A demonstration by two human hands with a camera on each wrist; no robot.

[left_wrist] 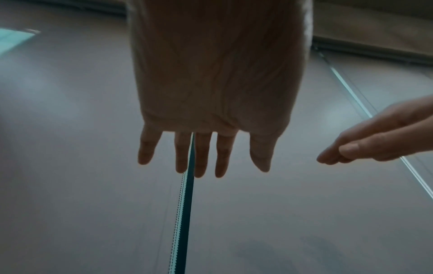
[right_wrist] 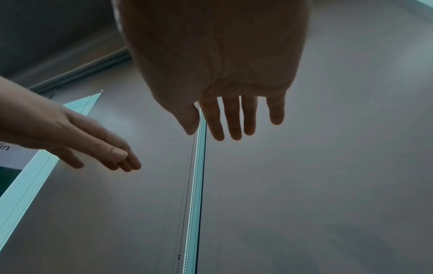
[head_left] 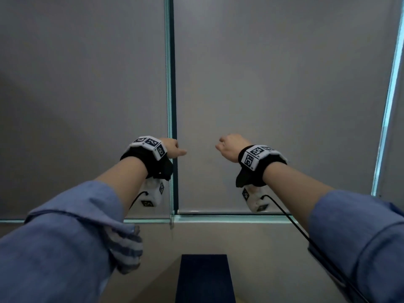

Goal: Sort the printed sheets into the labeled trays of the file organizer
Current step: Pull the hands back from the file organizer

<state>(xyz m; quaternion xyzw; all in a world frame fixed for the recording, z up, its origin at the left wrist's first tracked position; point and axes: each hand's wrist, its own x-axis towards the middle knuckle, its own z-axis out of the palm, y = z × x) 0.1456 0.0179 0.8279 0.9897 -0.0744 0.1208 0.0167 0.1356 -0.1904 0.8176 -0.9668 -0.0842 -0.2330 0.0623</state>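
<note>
Both arms are stretched forward at chest height toward a window covered by grey roller blinds. My left hand (head_left: pixel 173 147) hangs with straight, relaxed fingers (left_wrist: pixel 201 165) and holds nothing. My right hand (head_left: pixel 227 146) is also empty, its fingers (right_wrist: pixel 232 122) straight and slightly spread. Each hand shows in the other's wrist view: the right hand (left_wrist: pixel 374 140), the left hand (right_wrist: pixel 93 140). No printed sheets and no file organizer are in view.
Two grey roller blinds (head_left: pixel 273 95) fill the view, split by a dark vertical frame (head_left: pixel 172 84) with a bead chain (right_wrist: pixel 187 185). A pale sill (head_left: pixel 218 235) runs below. A dark blue panel (head_left: pixel 204 278) stands at the bottom centre. A cable (head_left: pixel 306 235) trails from my right wrist.
</note>
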